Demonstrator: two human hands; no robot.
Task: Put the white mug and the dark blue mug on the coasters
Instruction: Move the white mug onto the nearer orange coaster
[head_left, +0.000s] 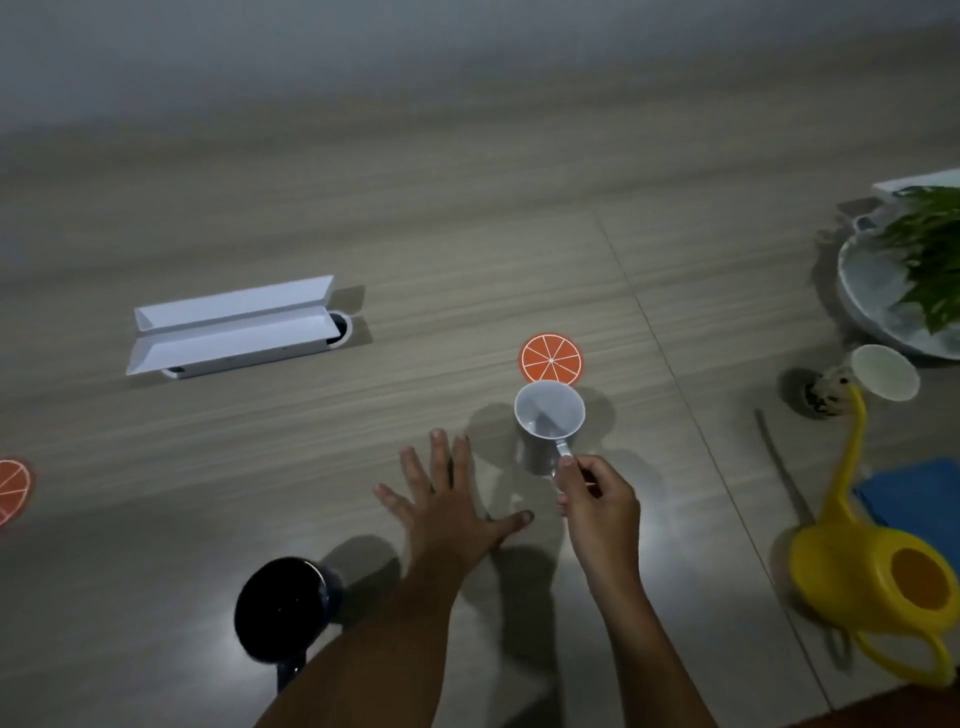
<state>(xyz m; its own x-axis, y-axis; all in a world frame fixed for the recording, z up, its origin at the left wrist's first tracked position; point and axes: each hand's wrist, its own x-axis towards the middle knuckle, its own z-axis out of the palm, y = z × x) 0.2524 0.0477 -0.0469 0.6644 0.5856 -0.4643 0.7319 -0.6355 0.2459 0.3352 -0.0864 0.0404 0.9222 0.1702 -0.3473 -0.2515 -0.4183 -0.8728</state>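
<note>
My right hand (597, 499) grips the handle of the white mug (548, 421), which is upright just in front of an orange-slice coaster (550, 358) and overlaps its near edge in view; whether it touches the table I cannot tell. My left hand (447, 499) lies flat on the table with fingers spread, holding nothing, left of the white mug. The dark blue mug (283, 608) stands near the front edge, left of my left forearm, its handle toward me. A second orange-slice coaster (10, 491) sits at the far left edge, partly cut off.
A white open cable box (234, 327) is set in the wooden table at the back left. A yellow watering can (883, 561) with a white spout head stands at the right, beside a blue cloth (914, 493). A white planter (878, 291) with green leaves and a small speckled vase (826, 395) stand at the back right.
</note>
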